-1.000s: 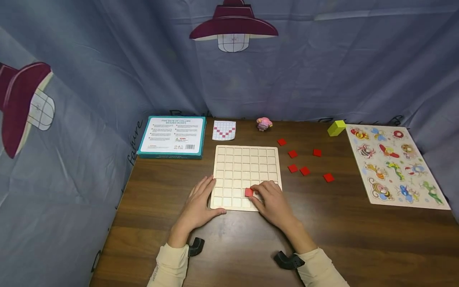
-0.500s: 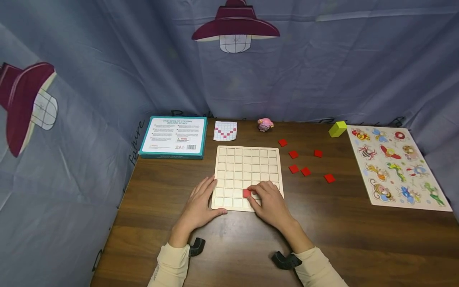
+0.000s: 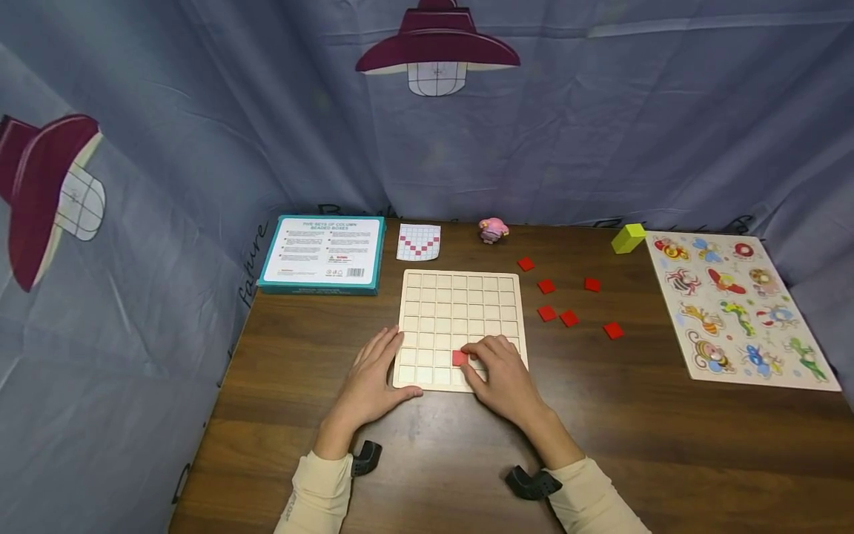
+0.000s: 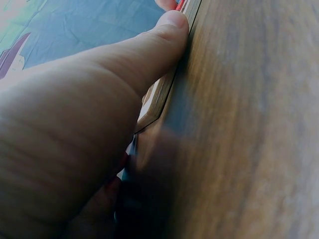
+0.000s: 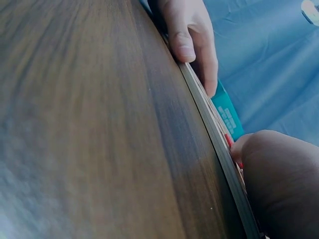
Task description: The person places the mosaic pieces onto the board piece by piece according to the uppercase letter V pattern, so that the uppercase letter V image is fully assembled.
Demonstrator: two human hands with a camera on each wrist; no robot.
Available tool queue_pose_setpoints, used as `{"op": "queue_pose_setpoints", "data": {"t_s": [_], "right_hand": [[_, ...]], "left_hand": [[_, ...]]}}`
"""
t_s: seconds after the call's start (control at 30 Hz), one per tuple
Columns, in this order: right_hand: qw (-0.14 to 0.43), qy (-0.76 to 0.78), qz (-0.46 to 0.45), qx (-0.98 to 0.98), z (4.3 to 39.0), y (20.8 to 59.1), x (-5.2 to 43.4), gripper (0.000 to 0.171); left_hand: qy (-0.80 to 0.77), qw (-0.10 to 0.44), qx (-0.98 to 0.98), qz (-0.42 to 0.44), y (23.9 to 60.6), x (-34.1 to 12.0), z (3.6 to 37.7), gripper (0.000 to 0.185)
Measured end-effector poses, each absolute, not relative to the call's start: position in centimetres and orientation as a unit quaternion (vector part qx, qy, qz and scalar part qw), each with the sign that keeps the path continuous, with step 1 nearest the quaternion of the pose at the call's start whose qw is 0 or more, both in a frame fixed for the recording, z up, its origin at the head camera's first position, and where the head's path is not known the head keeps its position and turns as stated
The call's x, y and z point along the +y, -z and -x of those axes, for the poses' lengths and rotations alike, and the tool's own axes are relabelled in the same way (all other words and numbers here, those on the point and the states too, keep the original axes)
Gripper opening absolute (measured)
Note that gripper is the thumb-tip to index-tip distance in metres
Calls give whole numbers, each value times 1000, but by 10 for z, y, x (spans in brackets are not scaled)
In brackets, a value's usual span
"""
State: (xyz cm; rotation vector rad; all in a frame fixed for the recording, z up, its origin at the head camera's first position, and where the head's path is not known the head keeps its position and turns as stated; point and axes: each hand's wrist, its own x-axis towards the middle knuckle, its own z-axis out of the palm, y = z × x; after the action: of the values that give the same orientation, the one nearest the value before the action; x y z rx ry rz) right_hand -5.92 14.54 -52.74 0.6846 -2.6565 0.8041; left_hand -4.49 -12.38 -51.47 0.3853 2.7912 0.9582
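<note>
A pale wooden grid board (image 3: 436, 291) lies flat on the table in the head view. My left hand (image 3: 369, 386) rests at its front left corner, fingers extended along the left edge and thumb by the front edge. On the board, a red square tile (image 3: 459, 358) is in the middle column, second row from the front. The fingertips and thumb of my right hand (image 3: 505, 380) pinch that tile from its right side. The left wrist view shows my left thumb (image 4: 172, 35) against the board's edge; the tile is mostly hidden in both wrist views.
Several loose red tiles (image 3: 569, 318) lie right of the board. Behind it are a paper pattern card (image 3: 418, 242), a pink figurine (image 3: 492, 230) and a teal box (image 3: 320, 254). A yellow-green block (image 3: 628, 239) and an insect puzzle board (image 3: 740, 308) occupy the right side.
The red tile has shifted slightly left on the board, with my right fingertips still at it. My left hand has kept its place by the board.
</note>
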Motion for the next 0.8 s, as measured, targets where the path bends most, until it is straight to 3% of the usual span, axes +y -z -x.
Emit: {"op": "queue_pose_setpoints", "data": {"t_s": [0.23, 0.6, 0.8], "right_hand": [[147, -275, -241, -919, 60, 526, 145, 19], [154, -287, -239, -915, 60, 523, 146, 29], [192, -335, -194, -902, 73, 521, 174, 33]], "left_hand": [[-326, 65, 933, -135, 513, -123, 44, 105], [-317, 86, 936, -129, 514, -126, 45, 106], [-318, 91, 935, -125, 514, -125, 46, 107]]}}
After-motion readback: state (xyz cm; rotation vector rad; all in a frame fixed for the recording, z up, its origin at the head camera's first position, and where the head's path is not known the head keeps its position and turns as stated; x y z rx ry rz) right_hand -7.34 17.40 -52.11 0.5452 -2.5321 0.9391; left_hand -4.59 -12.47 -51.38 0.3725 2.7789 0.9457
